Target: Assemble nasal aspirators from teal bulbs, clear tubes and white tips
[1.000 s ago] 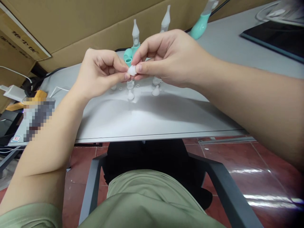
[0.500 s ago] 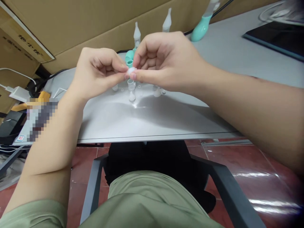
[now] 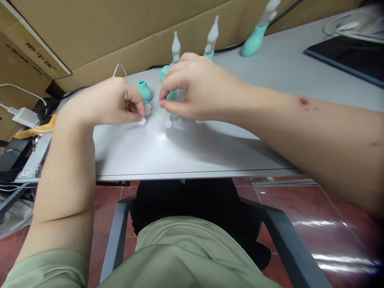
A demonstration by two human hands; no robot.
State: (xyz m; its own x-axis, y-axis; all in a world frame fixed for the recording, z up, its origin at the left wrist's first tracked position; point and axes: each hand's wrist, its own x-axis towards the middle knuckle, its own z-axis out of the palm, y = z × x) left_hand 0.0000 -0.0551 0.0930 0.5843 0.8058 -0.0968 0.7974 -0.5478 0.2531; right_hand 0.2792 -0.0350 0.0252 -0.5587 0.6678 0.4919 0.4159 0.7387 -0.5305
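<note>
Low over the desk at left, my left hand (image 3: 120, 102) pinches a small white nozzle-like piece (image 3: 143, 121) at the tabletop. Beside those fingers stand an open-necked teal bulb (image 3: 145, 91) and a clear plastic part (image 3: 147, 108). My right hand (image 3: 192, 88) hovers to the right with thumb and index finger pressed together; whatever is between them is hidden. Below it lies a white piece (image 3: 169, 122), and another white piece (image 3: 199, 121) is partly covered by the hand. Another teal bulb (image 3: 164, 73) shows behind my right fingers.
Several assembled nasal aspirators with teal bulbs and white tips stand at the back, including one at right (image 3: 255, 40). A black tablet-like slab (image 3: 348, 58) lies far right. A cardboard wall (image 3: 120, 36) borders the desk (image 3: 126, 156); a white charger (image 3: 26, 118) is at left.
My hands have parted from a whitish piece held between both. My left hand went down and left to the desk; my right moved slightly down, its fingers still pinched.
</note>
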